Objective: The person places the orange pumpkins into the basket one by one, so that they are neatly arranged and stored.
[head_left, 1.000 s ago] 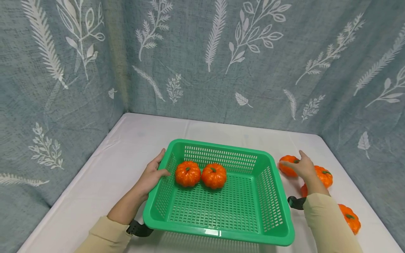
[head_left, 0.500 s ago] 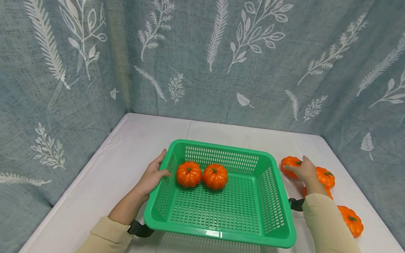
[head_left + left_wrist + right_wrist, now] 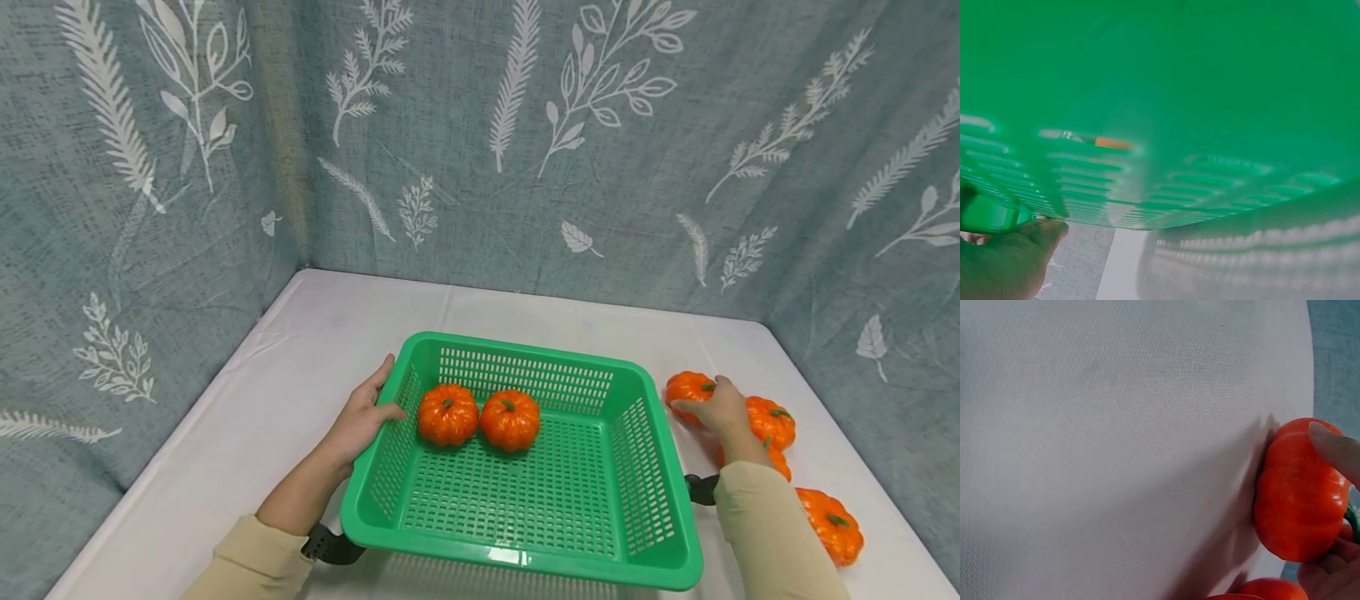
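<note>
A green plastic basket (image 3: 517,349) stands tilted in front of me, with two orange pumpkins, the left one (image 3: 447,415) and the right one (image 3: 510,421), side by side in its far left part. My left hand (image 3: 360,423) grips the basket's left side, thumb over the rim and fingers outside. To the right of the basket, my right hand (image 3: 726,412) holds another small orange pumpkin (image 3: 683,387). In the right wrist view, the thumb lies on one side of this pumpkin (image 3: 1300,494) and the fingers reach round the other, near its green stem.
Several more pumpkins lie on the right: one (image 3: 770,422) beside my right hand, one (image 3: 778,460) partly behind the wrist, and one (image 3: 832,527) beside the sleeve. A white cloth covers the table (image 3: 352,304). Blue-grey patterned curtains (image 3: 465,208) hang behind and at both sides.
My right hand has come down onto the far right pumpkin, and its thumb and fingers have closed round it. The left hand keeps its grip on the basket.
</note>
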The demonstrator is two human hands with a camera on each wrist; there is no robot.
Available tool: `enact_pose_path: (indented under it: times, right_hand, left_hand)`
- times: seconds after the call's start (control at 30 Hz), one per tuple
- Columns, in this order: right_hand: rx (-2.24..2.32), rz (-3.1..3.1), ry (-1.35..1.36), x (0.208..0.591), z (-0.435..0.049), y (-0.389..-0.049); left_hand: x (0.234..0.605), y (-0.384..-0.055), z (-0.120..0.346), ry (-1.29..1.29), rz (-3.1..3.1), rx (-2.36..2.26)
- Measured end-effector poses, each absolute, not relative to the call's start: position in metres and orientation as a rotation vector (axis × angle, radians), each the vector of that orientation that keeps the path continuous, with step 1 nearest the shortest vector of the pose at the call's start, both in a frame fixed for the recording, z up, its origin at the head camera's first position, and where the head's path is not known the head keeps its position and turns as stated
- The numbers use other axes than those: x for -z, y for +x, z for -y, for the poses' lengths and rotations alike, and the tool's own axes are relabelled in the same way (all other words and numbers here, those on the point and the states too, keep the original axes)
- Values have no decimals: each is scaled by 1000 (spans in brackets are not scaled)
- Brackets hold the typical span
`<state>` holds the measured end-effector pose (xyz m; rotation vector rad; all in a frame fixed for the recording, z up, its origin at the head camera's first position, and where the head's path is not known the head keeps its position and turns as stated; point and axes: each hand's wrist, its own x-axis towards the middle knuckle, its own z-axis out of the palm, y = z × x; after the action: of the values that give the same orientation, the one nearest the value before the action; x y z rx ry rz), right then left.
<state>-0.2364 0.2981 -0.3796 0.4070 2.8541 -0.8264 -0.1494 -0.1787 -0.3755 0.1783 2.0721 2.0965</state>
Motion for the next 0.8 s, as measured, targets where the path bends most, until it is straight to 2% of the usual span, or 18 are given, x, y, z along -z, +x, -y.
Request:
enact_pose_path:
  times: [0.47, 0.8]
  right_hand:
    - [828, -2877, 421, 375, -298, -229]
    - [835, -2961, 371, 356, -299, -229]
  left_hand:
    - [375, -149, 178, 194, -2062, -2103]
    - [375, -150, 178, 176, -2075, -2102]
